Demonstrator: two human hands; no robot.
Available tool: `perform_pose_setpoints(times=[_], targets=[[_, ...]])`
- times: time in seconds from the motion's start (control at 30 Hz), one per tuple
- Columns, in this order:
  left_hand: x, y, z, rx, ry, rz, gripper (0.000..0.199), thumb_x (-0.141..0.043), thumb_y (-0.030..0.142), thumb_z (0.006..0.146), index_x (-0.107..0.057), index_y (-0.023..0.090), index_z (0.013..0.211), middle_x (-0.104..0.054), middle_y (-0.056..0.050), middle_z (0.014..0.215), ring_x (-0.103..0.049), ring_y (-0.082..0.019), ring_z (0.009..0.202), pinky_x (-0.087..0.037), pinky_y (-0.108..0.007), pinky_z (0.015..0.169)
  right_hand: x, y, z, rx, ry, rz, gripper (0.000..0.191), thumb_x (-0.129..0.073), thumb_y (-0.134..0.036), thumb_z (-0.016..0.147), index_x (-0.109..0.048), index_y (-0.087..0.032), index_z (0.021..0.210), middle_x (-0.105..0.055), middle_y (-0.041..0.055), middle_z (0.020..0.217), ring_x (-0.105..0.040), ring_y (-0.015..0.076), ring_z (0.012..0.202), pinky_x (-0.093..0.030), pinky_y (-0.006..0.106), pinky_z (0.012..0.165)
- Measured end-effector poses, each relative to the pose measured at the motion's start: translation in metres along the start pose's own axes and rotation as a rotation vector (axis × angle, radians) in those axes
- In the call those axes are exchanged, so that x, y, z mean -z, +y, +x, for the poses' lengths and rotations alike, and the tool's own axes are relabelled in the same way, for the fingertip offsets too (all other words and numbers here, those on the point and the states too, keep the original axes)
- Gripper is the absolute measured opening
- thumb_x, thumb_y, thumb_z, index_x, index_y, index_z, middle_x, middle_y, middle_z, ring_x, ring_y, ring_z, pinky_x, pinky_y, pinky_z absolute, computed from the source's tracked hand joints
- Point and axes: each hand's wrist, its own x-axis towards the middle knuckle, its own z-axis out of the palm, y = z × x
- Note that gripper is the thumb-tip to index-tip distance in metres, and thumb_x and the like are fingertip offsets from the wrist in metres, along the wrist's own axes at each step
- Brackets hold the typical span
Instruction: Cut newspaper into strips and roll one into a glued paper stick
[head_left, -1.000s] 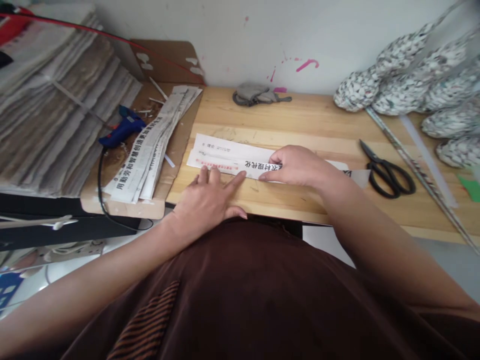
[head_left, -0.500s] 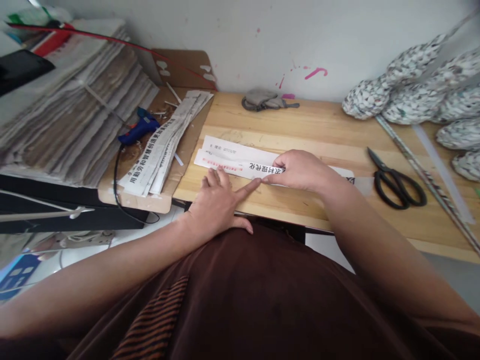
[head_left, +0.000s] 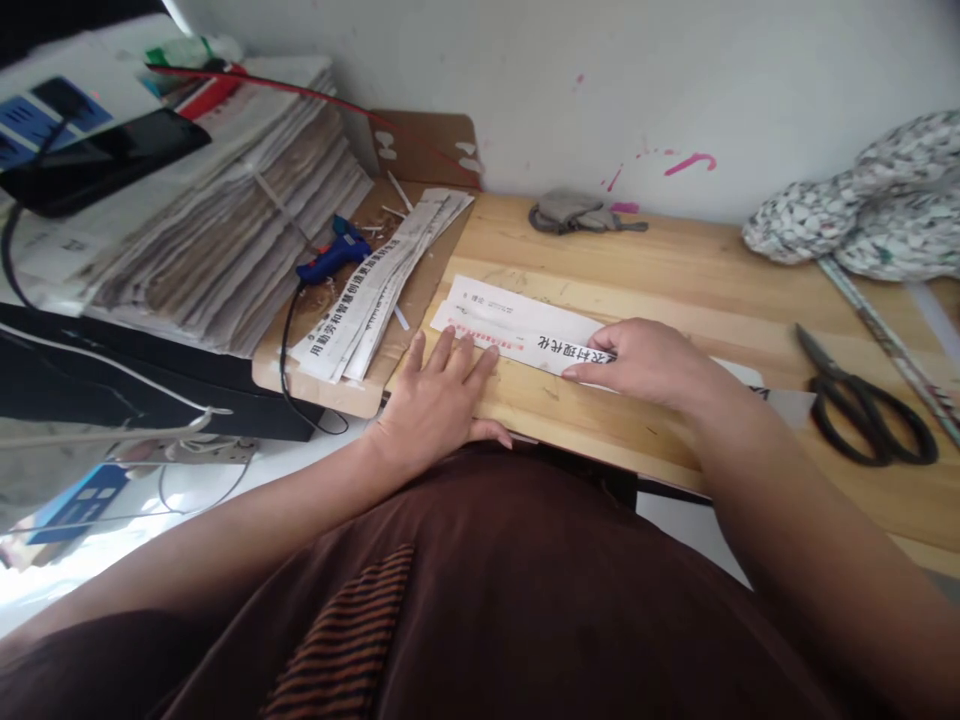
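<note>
A folded strip of printed newspaper (head_left: 517, 318) lies along the wooden table (head_left: 667, 262), running left to right. My left hand (head_left: 442, 390) rests with fingers spread at the table's front edge, its fingertips at the lower left side of the strip. Thumb and fingers of my right hand (head_left: 637, 362) pinch the strip near its middle, and that hand hides part of it. The strip's right end shows beyond my right wrist.
Black scissors (head_left: 862, 405) and a long rolled-paper rod (head_left: 885, 335) lie at right, near woven paper pieces (head_left: 806, 215). A blue glue gun (head_left: 334, 258), paper strips (head_left: 375, 290) and a newspaper stack (head_left: 247, 220) are at left. A grey cloth item (head_left: 574, 212) lies by the wall.
The view has turned left, so the table things appear farther right. My left index finger has moved back from beside my right fingertips toward the strip's left part. My right hand still pinches the strip.
</note>
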Motion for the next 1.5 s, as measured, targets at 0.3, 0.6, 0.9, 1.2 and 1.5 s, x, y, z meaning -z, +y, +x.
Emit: perform_pose_setpoints(times=[0.3, 0.6, 0.9, 1.2, 1.5], targets=[[-0.004, -0.027, -0.003, 0.056, 0.058, -0.070, 0.092, -0.047, 0.078, 0.079, -0.046, 0.014, 0.145, -0.048, -0.020, 0.149, -0.027, -0.041, 0.146, -0.010, -0.062, 0.119, 0.001, -0.001, 0.000, -0.015, -0.006, -0.014, 0.039, -0.064, -0.061, 0.074, -0.073, -0.024, 0.084, -0.071, 0.0048, 0.079, -0.060, 0.0212, 0.069, -0.038, 0.031, 0.058], [-0.007, -0.033, -0.003, 0.130, 0.105, -0.070, 0.092, -0.041, 0.078, 0.082, -0.047, 0.010, 0.144, -0.053, -0.023, 0.143, -0.025, -0.041, 0.147, -0.010, -0.062, 0.119, 0.000, 0.000, -0.002, -0.009, 0.004, 0.009, 0.038, -0.065, -0.060, 0.073, -0.072, -0.023, 0.079, -0.068, 0.0044, 0.072, -0.058, 0.0205, 0.066, -0.037, 0.031, 0.058], [-0.009, -0.030, -0.002, 0.188, 0.112, 0.013, 0.104, -0.032, 0.082, 0.082, -0.040, 0.001, 0.147, -0.044, -0.027, 0.149, -0.019, -0.041, 0.149, -0.014, -0.057, 0.119, -0.001, 0.002, -0.001, 0.008, 0.018, 0.002, 0.035, -0.066, -0.057, 0.073, -0.068, -0.022, 0.074, -0.064, 0.0028, 0.066, -0.053, 0.0178, 0.059, -0.034, 0.031, 0.055], [-0.003, -0.009, -0.001, 0.030, 0.194, -0.051, 0.076, -0.044, 0.054, 0.096, -0.037, -0.002, 0.148, -0.037, -0.025, 0.155, -0.016, -0.038, 0.150, -0.016, -0.055, 0.121, -0.003, 0.003, 0.003, 0.052, 0.044, -0.018, 0.036, -0.066, -0.058, 0.073, -0.064, -0.022, 0.068, -0.059, 0.0012, 0.060, -0.048, 0.0157, 0.054, -0.031, 0.030, 0.053], [-0.016, 0.023, 0.023, -0.361, 0.129, -0.195, 0.084, -0.037, 0.066, 0.091, -0.045, 0.000, 0.142, -0.048, -0.027, 0.145, -0.039, -0.037, 0.141, -0.036, -0.049, 0.115, -0.005, 0.003, 0.001, 0.070, 0.084, -0.002, 0.035, -0.068, -0.054, 0.073, -0.062, -0.021, 0.062, -0.055, 0.0000, 0.056, -0.043, 0.0129, 0.052, -0.029, 0.029, 0.053]])
